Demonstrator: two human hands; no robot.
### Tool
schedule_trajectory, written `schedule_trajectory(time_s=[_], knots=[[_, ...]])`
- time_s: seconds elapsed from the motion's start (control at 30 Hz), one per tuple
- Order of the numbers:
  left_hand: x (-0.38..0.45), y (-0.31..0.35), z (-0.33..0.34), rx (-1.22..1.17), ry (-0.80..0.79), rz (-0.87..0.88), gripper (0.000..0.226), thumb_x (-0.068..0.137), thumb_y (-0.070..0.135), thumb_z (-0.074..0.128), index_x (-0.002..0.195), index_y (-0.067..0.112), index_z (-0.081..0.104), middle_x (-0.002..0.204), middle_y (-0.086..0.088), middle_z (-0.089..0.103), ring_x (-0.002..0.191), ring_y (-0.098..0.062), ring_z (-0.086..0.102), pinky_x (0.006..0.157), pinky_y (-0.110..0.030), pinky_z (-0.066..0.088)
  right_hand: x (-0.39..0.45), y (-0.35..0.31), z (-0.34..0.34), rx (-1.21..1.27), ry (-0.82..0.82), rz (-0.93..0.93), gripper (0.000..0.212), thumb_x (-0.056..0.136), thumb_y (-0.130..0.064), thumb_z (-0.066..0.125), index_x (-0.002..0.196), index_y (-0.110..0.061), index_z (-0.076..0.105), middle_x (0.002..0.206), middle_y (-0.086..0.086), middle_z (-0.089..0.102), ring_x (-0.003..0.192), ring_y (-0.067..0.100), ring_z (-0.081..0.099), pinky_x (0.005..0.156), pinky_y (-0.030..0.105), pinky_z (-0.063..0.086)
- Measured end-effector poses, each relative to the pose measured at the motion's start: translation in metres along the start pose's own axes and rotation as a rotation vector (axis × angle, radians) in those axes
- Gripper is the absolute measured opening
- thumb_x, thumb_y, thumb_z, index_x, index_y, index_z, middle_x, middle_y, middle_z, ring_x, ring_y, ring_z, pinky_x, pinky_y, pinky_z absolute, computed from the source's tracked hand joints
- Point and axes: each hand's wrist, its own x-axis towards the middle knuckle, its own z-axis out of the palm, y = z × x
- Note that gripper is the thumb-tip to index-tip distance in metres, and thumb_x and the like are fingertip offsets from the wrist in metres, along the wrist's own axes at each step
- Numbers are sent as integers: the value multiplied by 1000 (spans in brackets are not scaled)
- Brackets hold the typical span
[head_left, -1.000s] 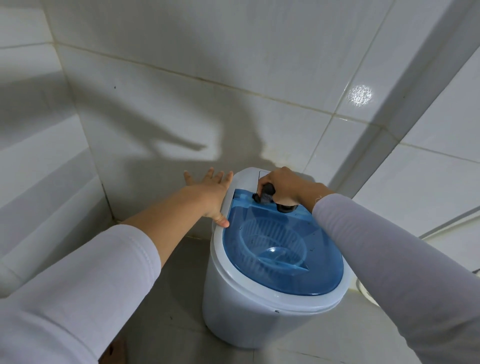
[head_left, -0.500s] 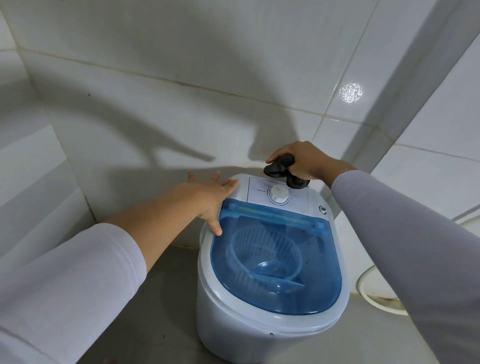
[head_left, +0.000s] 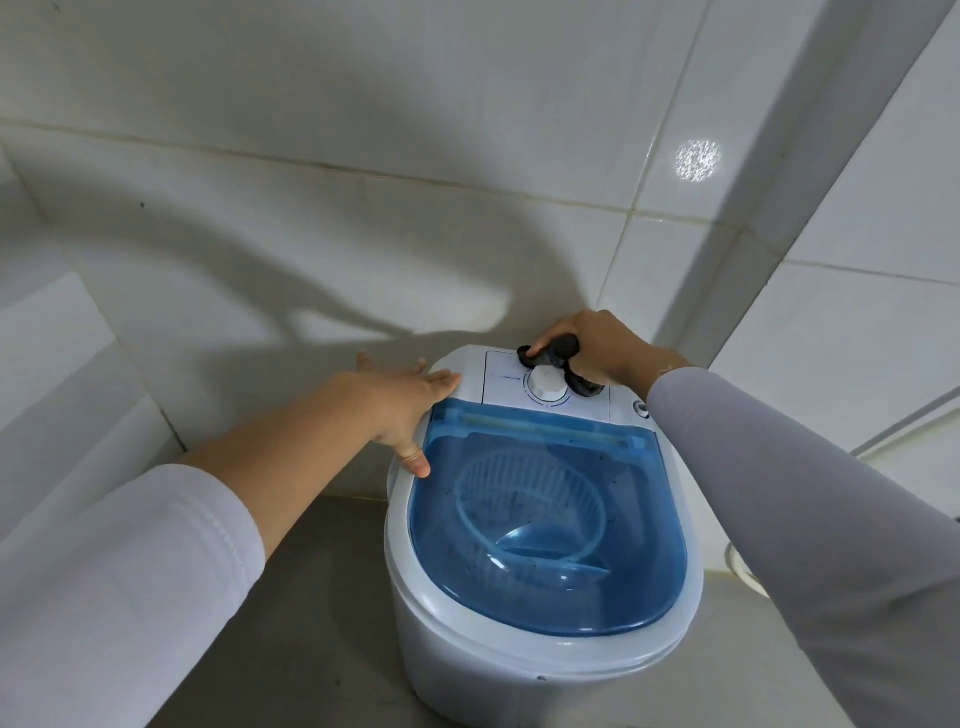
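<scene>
A small white washing machine (head_left: 457, 654) stands on the grey floor against the tiled wall. Its clear blue lid (head_left: 550, 582) is down, and a ribbed basket shows through it. A white dial (head_left: 546, 387) sits on the control panel at the back. My left hand (head_left: 402, 402) rests flat on the machine's back left rim, fingers straight, thumb at the lid's edge. My right hand (head_left: 597, 345) grips a black object (head_left: 558, 358) just behind and over the dial; part of that object is hidden by my fingers.
White tiled walls (head_left: 363, 208) close in behind and on both sides, with a corner ridge (head_left: 769, 208) at the back right. A grey floor (head_left: 311, 597) lies left of the machine. A pale round rim (head_left: 740, 569) peeks out at the right, behind my sleeve.
My right hand lifted the black object off the panel, uncovering the dial, then lowered it back beside the dial. My left hand stayed on the rim. The view came closer.
</scene>
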Motion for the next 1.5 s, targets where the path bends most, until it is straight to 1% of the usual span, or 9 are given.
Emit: schedule_trajectory(time_s=[0.1,0.3,0.53,0.77,0.93,1.07,1.17,1.3,1.5], knots=[[-1,-1,1,-26,-4,2,118,72,44,76,150,27,-11,160,9,-6,148,-14,-10,112,-66,-4,-7,5,0,1,16,38,58,79,13,40,109,-25,71,127,4,63,109,27,58,87,23,44],[-1,-3,1,-45,-7,-6,118,73,45,75,150,29,-13,160,7,-8,148,-15,-9,113,-66,-2,-30,10,2,-17,48,126,46,82,2,52,117,-23,68,128,8,62,116,28,55,99,29,42],[-4,-2,1,-30,7,2,116,74,45,74,150,26,-12,161,-1,-7,148,-18,-8,112,-63,-1,-55,2,11,-14,115,233,52,82,6,44,118,-26,67,126,7,63,113,28,55,89,24,43],[-1,-4,1,-51,11,-12,119,71,45,77,151,28,-10,161,-6,-7,148,-21,-7,111,-64,-4,-75,-8,12,-5,48,258,53,84,6,43,121,-24,65,129,8,60,113,29,56,94,28,46],[0,-2,1,-57,11,-23,120,71,42,78,151,27,-10,160,-6,-8,148,-22,-6,111,-64,-5,-83,-7,13,-39,-22,190,56,81,7,44,119,-28,65,131,4,60,114,27,55,85,20,40],[-3,2,0,-60,11,-33,118,72,40,78,151,27,-9,160,-6,-9,148,-24,-5,112,-64,-5,-84,-7,3,-53,-103,166,59,80,8,40,116,-31,66,131,7,57,114,29,53,90,29,45],[-3,3,1,-51,21,-31,117,72,39,78,151,26,-7,161,-4,-6,148,-22,-7,112,-65,-6,-79,-3,-16,12,-186,201,57,77,9,38,110,-26,68,117,7,62,103,26,55,79,28,46],[1,-1,2,-60,19,-29,119,71,40,79,151,26,-7,161,-4,-6,148,-21,-8,112,-65,-6,-68,8,-39,100,17,257,47,76,7,44,110,-17,68,111,11,67,97,26,58,64,21,42],[1,-2,3,-71,24,-16,118,71,41,78,151,26,-7,161,-4,-7,148,-22,-6,112,-62,-4,-43,-10,-22,107,123,234,49,79,2,45,116,-23,66,118,8,66,105,26,57,80,25,41]])
